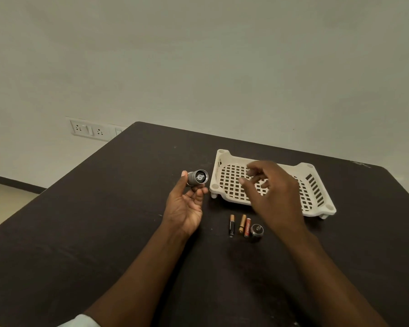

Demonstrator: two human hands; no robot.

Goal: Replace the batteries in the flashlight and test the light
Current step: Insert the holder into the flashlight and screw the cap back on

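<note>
My left hand (185,204) holds the grey metal flashlight body (197,178) above the table, its open rear end turned toward me. My right hand (267,194) hovers over the white basket (316,185), fingers apart and slightly curled, with nothing visible in them. On the table nearer to me lie three small batteries side by side: a black and gold one (232,225), a gold one (242,223) and a red one (247,228). The flashlight's dark round tail cap (256,230) stands just right of the red battery.
The dark table (104,232) has its far edge near a pale wall. A wall socket panel (90,130) sits beyond the table's far left corner. Floor shows at the left.
</note>
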